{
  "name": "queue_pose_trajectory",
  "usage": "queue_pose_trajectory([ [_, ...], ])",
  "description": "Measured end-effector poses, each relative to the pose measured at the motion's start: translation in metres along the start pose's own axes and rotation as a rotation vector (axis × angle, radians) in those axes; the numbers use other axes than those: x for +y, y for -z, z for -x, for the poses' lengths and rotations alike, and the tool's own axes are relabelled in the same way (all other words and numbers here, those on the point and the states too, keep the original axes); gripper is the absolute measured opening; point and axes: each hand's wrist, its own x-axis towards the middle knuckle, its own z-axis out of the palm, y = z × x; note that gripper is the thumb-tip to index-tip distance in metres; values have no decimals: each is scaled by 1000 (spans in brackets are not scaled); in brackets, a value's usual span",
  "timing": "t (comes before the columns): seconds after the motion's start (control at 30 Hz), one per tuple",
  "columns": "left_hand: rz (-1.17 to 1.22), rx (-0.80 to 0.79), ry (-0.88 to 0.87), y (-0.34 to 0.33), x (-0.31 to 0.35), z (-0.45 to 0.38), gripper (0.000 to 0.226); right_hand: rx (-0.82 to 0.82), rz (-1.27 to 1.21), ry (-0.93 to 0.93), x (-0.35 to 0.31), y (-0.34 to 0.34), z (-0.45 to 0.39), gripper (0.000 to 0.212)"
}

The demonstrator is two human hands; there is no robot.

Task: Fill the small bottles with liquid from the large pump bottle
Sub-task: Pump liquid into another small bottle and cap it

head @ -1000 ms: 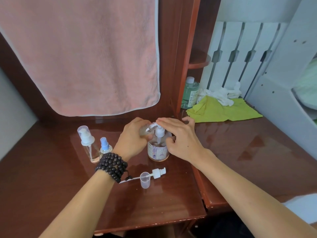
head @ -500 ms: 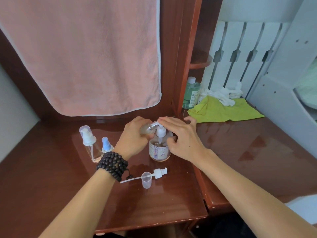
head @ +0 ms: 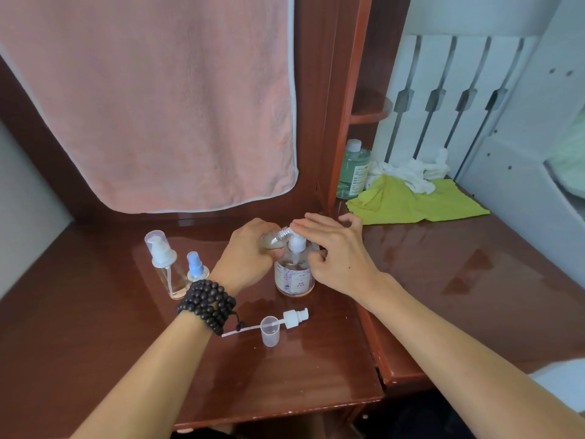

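Clear large pump bottle (head: 294,274) stands mid-tabletop near the right edge; the right hand (head: 335,251) rests fingers on its pump head, holding nothing. Left hand (head: 250,251) grips the small bottle (head: 274,238), tilted, mouth at the nozzle. Best to press slowly and keep the mouth tight under the spout

Glossy reddish wooden desk (head: 95,359); clear plastic pump bottle (head: 294,277); matt fuzzy pink towel (head: 152,99) at 11 o'clock; dark matt bead bracelet (head: 207,304).
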Motion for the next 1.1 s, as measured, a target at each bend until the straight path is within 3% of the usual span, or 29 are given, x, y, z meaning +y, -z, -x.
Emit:
queue_pose_trajectory([
  [0.27,81,54,-14,7,5,0,35,-22,10,54,-2,4,2,74],
  [0.53,81,-7,39,2,-1,1,34,-9,54,28,1,-1,-1,66],
  [1.1,136,20,44,0,-3,2,34,-22,23,3,-3,2,-1,70],
])
